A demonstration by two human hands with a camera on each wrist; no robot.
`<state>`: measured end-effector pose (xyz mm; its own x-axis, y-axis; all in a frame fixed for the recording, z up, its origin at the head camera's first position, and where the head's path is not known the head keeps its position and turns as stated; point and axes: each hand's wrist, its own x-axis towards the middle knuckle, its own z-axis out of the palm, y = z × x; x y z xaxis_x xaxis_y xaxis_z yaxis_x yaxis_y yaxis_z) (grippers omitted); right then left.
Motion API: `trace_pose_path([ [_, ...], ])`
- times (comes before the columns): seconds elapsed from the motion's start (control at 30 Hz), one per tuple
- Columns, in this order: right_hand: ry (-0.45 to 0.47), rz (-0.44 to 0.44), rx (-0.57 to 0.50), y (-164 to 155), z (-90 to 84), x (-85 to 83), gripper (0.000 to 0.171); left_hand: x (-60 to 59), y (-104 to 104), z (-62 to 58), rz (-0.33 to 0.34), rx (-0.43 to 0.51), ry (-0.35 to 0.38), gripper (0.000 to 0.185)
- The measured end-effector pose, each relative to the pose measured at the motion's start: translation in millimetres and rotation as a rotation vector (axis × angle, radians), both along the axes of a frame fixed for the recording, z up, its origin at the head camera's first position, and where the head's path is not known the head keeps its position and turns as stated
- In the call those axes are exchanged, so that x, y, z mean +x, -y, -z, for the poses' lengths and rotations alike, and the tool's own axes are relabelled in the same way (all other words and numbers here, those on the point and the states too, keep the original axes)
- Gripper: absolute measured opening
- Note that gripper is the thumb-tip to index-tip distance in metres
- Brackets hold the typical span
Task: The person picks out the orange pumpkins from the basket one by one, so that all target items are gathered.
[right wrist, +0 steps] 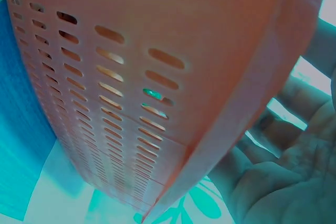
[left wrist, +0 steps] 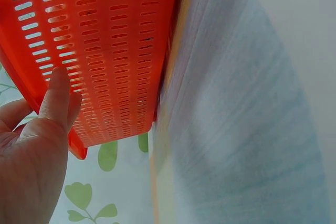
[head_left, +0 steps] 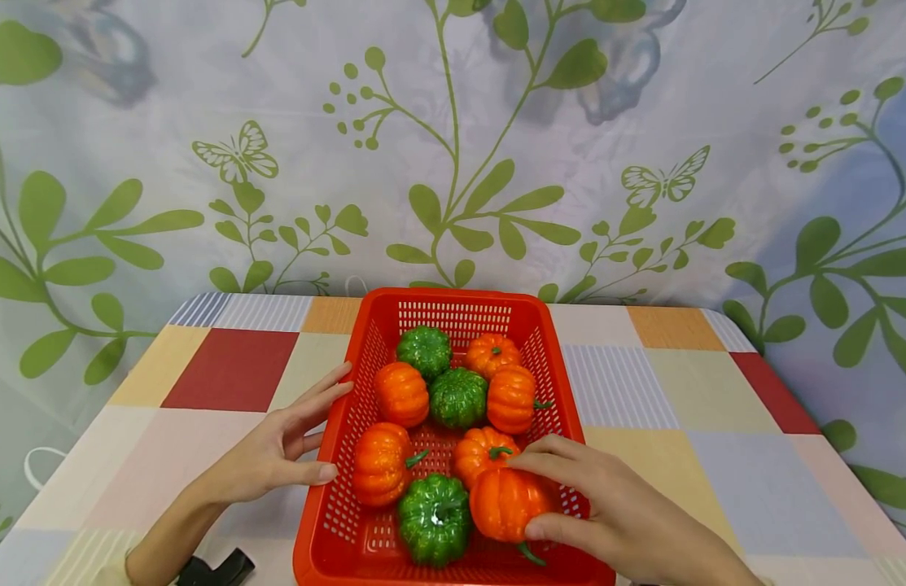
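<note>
A red plastic basket (head_left: 453, 294) with slotted walls holds several small orange and green pumpkins. My right hand (head_left: 617, 505) reaches over the right rim and grips an orange pumpkin (head_left: 505, 503) at the near right, thumb and fingers on its right side, green stem pointing down. Just behind it lies another orange pumpkin (head_left: 482, 453), partly covered. A green pumpkin (head_left: 434, 525) sits close on its left. My left hand (head_left: 265, 456) is at the left rim, fingers spread and fairly straight; the left wrist view shows its fingers against the slotted outer wall (left wrist: 100, 51).
Farther back in the basket are more orange pumpkins (head_left: 401, 395) and two green ones (head_left: 458, 397). A patchwork-patterned cloth (head_left: 233, 370) covers the table. Behind stands a leaf-printed curtain (head_left: 277, 187). A black object (head_left: 221, 567) shows by the left forearm.
</note>
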<state>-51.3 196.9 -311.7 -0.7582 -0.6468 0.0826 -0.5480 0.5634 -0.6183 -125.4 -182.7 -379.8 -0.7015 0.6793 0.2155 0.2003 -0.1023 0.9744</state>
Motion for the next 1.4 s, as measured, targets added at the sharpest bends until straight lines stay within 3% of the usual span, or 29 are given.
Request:
trace_pose_path([
  [0.13, 0.006, 0.001, -0.08, 0, 0.3, -0.7, 0.045, 0.2, 0, 0.2, -0.003, -0.003, 0.002, 0.076],
  [0.43, -0.117, 0.044, -0.203, -2, 2.2, -0.5, 0.041, -0.2, 0, 1.4, 0.005, 0.011, 0.006, 0.076],
  [0.73, -0.008, 0.052, -0.331, -5, 1.5, -2.2, 0.048, -1.1, 1, 2.5, 0.004, 0.007, 0.009, 0.076],
  [0.93, 0.014, 0.086, -0.337, -8, 2.5, -1.9, 0.056, -0.7, 1, 2.0, 0.007, 0.011, 0.01, 0.076],
  [1.17, -0.035, -0.009, -0.448, -13, 8.8, -4.0, 0.056, -0.8, 1, 1.2, 0.005, 0.01, 0.015, 0.076],
  [1.4, 0.024, 0.072, -0.44, -13, 5.9, -0.8, 0.051, -0.7, 1, 1.3, 0.0, 0.001, 0.013, 0.076],
])
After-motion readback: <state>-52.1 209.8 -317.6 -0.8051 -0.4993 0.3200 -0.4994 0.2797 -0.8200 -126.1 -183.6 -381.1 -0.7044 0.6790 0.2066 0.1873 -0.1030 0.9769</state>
